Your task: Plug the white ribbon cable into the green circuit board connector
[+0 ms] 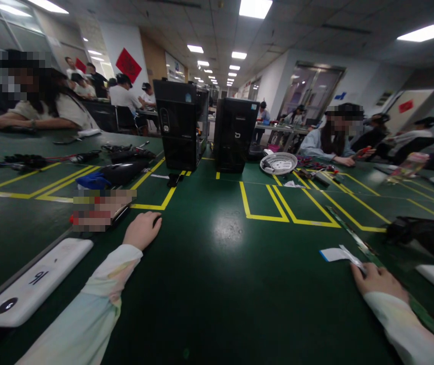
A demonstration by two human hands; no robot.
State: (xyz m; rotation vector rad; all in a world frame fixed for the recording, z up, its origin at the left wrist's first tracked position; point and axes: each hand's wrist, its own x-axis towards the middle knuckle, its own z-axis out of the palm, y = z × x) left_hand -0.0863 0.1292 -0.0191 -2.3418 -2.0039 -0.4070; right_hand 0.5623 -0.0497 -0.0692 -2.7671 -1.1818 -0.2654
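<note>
Strip (pixel 332 255), white and flat with a blue end, on the green worktop (pixel 220 289) at the tips of the right hand (pixel 382 284); by appearance light, thin and pliable, more apt to crease than to snap, with a glossy folded part perhaps slippery to a dry touch; probably best taken by the side edges, just short of the blue end, with little pressure. Right fingers narrow, bunched at the near end of the strip; cannot tell whether pinching or merely touching. Left hand (pixel 143 232) well apart, palm down, fingers curled together beside a small black piece (pixel 158 219); cannot tell whether gripping, nor, in the blur, of what material. Alongside the right hand, a long narrow greenish piece (pixel 357 242), straight-edged and apparently stiff, better supported along both edges than lifted from one tip. Beside the left forearm, a smooth white device (pixel 49 276), slab-like and round-cornered with a dark round spot, presumably rigid and heavier. Farther off, two boxy black computer towers (pixel 179 134), hard-shelled and upright; a shallow white lattice basket (pixel 289 169), seemingly plastic; yellow tape (pixel 268 218) in straight-sided outlines across a satin green surface; soft glare from overhead lights.
</note>
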